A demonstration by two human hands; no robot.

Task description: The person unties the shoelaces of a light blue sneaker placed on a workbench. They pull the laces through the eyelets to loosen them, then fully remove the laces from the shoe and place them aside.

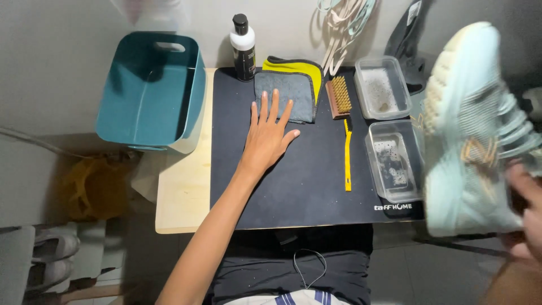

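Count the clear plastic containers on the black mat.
2: one container at the mat's far right corner, the other container just nearer, beside the brush. The held shoe may hide more.

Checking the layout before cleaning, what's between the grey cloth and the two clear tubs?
In the head view, the yellow-handled brush lies on the dark mat between the grey cloth and the clear tubs.

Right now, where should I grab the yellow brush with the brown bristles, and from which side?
Grip the long, thin yellow-handled brush around the middle of its handle, coming from above. The handle lies flat on the dark mat, pointing toward you with open mat on its left side, while the bristled head sits at the far end facing up. A clear plastic tub crowds its right side.
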